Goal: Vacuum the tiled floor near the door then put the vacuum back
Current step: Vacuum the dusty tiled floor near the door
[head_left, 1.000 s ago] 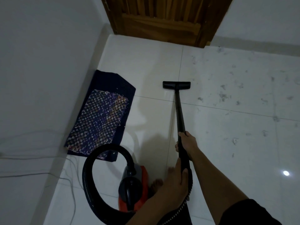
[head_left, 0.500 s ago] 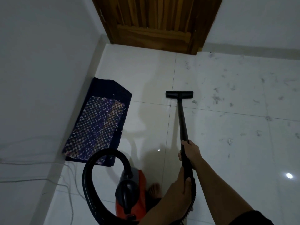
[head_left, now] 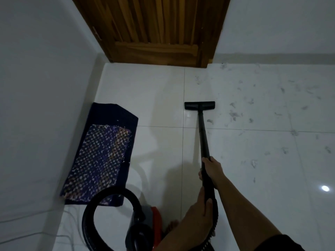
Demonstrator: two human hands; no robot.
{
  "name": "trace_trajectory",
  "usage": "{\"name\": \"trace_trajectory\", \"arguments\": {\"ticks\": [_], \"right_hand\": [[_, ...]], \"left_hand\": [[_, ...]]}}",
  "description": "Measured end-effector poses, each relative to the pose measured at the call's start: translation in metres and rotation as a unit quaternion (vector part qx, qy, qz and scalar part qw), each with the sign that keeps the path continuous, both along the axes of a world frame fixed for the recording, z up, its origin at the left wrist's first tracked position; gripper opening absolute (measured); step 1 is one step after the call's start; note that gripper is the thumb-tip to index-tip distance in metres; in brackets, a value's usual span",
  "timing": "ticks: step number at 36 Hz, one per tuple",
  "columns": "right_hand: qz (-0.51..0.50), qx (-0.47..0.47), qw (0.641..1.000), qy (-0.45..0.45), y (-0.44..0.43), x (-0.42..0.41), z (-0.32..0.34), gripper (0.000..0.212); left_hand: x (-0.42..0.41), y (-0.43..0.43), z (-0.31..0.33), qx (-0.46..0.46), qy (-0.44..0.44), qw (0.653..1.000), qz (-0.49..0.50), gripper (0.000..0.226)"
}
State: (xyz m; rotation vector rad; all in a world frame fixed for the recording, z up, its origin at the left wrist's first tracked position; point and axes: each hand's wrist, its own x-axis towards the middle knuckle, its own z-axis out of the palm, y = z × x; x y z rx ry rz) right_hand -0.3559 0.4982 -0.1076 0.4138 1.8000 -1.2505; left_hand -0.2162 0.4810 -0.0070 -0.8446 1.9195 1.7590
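Fingers: those of the right hand [head_left: 212,171] are wrapped tight around the black vacuum wand [head_left: 204,142] partway down its length; those of the left hand [head_left: 196,214] are closed around the same tube nearer the person, thumb laid along it, where the ribbed hose [head_left: 101,200] joins on.
Wand: it runs straight ahead of the right-hand fingers, sloping down to the tiled floor [head_left: 163,98].
Floor head: the flat black nozzle [head_left: 199,105] sits on the tile well ahead of both grips, between them and the wooden door [head_left: 154,29], just right of a grout line.
Debris: grey flecks of dust and lint [head_left: 233,115] are scattered over the tiles to the right of the nozzle and right of the hands; the tiles to the left look cleaner.
Hose: it loops in a wide arc to the left of the left-hand fingers.
Canister: the red and dark grey vacuum body [head_left: 145,230] stands on the floor left of the left hand, the hose plugged into its top; what it holds inside cannot be seen.
Foot: bare toes [head_left: 171,226] show between the canister and the left forearm.
Mat: a dark blue patterned mat [head_left: 101,156] lies farther left, along the white wall [head_left: 39,87].
Cord: a thin cable [head_left: 27,234] trails along the wall's base, lower left.
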Motion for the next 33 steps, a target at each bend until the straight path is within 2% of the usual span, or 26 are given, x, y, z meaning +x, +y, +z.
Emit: {"name": "trace_trajectory", "arguments": {"ticks": [6,12,15,17,25,33], "right_hand": [[0.010,0.004,1.000,0.000,-0.011,-0.035,-0.008,0.008],[0.014,-0.006,1.000,0.015,-0.024,-0.077,-0.018,0.008],[0.011,-0.008,1.000,0.016,-0.032,-0.098,-0.023,0.009],[0.010,-0.007,1.000,0.013,-0.037,-0.112,-0.025,0.009],[0.029,-0.011,0.999,0.018,-0.047,-0.165,-0.028,0.009],[0.033,-0.015,0.999,0.028,-0.052,-0.201,-0.028,0.009]], "left_hand": [[-0.033,-0.008,-0.012,-0.010,0.011,1.000,-0.004,0.055],[-0.077,-0.015,-0.021,-0.019,-0.027,0.999,0.009,0.053],[-0.104,-0.023,-0.017,-0.007,-0.043,0.999,0.033,0.064],[-0.121,-0.027,-0.016,0.000,-0.051,0.997,0.053,0.057],[-0.163,-0.037,-0.023,0.029,-0.046,0.998,0.040,0.054],[-0.197,-0.044,-0.024,-0.002,-0.009,1.000,0.011,0.053]]}}
